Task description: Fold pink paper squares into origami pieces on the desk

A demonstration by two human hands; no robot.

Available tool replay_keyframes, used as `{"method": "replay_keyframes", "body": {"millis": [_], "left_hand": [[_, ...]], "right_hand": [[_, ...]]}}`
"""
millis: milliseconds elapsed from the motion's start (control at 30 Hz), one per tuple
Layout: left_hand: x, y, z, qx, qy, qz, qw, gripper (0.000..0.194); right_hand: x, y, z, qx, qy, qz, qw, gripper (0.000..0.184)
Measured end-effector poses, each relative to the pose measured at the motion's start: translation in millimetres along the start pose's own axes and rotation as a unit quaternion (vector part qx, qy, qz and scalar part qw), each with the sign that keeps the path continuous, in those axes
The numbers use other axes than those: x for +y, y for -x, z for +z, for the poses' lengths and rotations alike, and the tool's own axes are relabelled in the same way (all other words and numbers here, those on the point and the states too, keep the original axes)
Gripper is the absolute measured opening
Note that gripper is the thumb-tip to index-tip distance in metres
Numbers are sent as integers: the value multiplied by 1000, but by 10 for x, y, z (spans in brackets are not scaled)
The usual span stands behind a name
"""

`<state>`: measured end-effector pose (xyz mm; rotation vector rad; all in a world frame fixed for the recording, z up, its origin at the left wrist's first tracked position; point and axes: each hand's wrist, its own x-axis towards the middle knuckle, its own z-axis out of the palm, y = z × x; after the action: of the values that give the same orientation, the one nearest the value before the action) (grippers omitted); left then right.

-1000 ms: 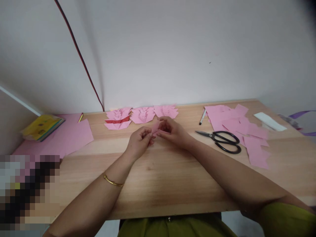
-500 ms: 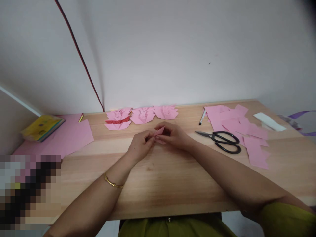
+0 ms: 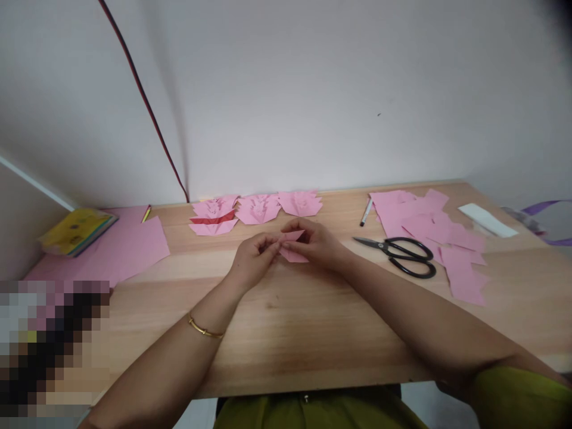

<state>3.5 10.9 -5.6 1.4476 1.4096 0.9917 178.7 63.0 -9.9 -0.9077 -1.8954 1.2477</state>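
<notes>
A small folded piece of pink paper (image 3: 295, 255) is held between my two hands above the middle of the wooden table. My left hand (image 3: 255, 257) pinches its left end between thumb and fingers. On its other side, my right hand (image 3: 318, 243) grips it with thumb and curled fingers, which hide part of the folds. Behind my hands, by the wall, lie several cut and folded pink paper pieces (image 3: 258, 208); a red strip (image 3: 213, 218) crosses the leftmost ones. Black-handled scissors (image 3: 395, 255) rest to the right of my right hand, blades pointing left.
Pink paper scraps (image 3: 462, 271) lie right of the scissors, near a marker pen (image 3: 366, 212) and a white strip (image 3: 488, 220). At the left are large pink sheets (image 3: 138, 250), a yellow package (image 3: 75, 232) and a yellow pencil (image 3: 146, 214). A wall (image 3: 286, 107) closes off the back.
The folded pink paper has turned in my fingers, and more of it shows below my right thumb. Both hands have shifted only slightly; nothing else has moved.
</notes>
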Motion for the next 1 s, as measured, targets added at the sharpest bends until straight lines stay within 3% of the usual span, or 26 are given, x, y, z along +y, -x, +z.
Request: {"method": "replay_keyframes", "body": {"millis": [233, 500, 833, 1000], "left_hand": [[-44, -8, 7, 2, 94, -19, 995, 24], [23, 12, -9, -42, 149, -40, 987, 26], [23, -5, 8, -4, 187, -68, 980, 28], [11, -6, 7, 16, 204, -77, 976, 20]], "right_hand": [[-105, 29, 28, -6, -9, 6, 1000, 20], [-111, 37, 18, 28, -12, -15, 999, 19], [-153, 32, 63, 41, -75, -3, 996, 13], [-149, 66, 92, 10, -116, 11, 993, 9]]}}
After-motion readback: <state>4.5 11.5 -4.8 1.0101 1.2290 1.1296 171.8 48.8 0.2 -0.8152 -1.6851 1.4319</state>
